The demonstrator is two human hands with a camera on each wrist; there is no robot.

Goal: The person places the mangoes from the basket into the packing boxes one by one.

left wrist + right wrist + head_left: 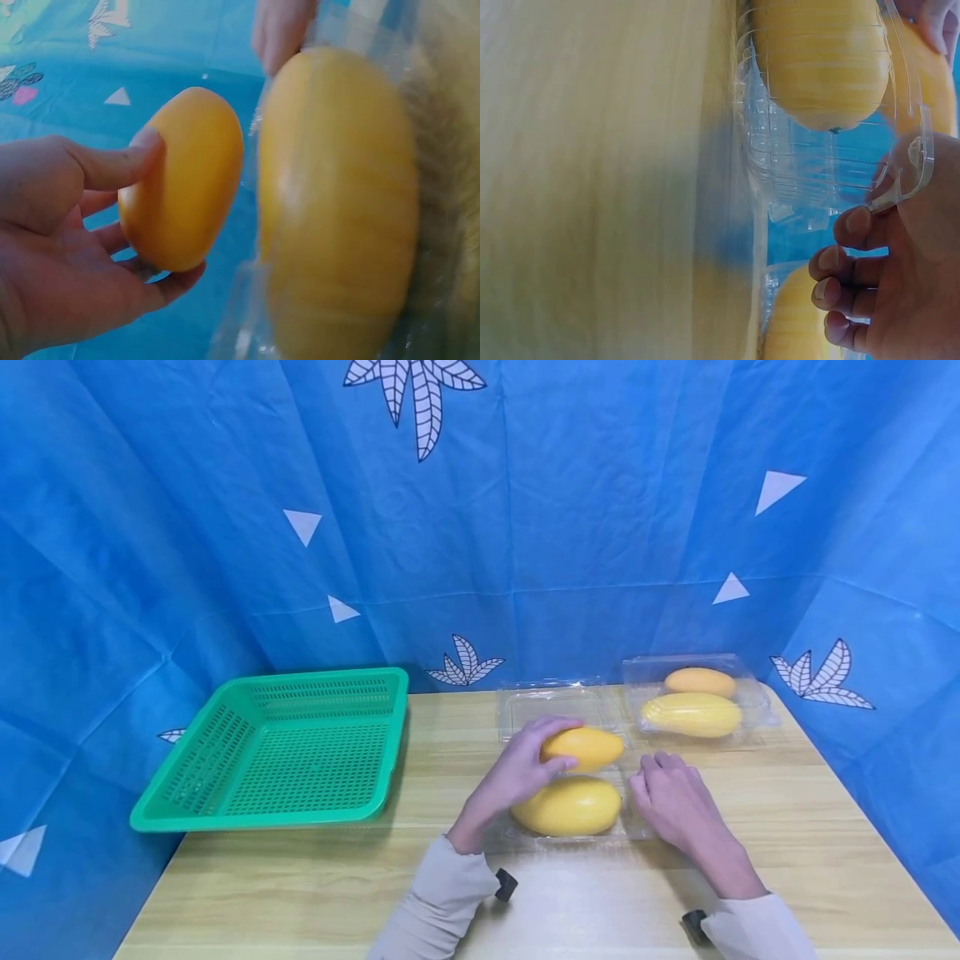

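My left hand (527, 762) holds a smooth orange-yellow mango (588, 749), thumb on one side and fingers round the other. The mango is over the back part of a clear plastic box (927, 146), whose flat lid (551, 703) lies folded open at the back. Inside the box, at the front, lies a larger yellow oval fruit (576, 807). My right hand (675, 800) pinches the box's right rim between thumb and index finger; its other fingers are curled, as the right wrist view shows.
A second clear box (759, 697) stands at the back right, with a long yellow fruit (690, 716) and a smaller orange one (700, 682) in it. On the left is a green perforated basket (277, 820). A blue curtain (570, 510) hangs behind the wooden table (300, 893).
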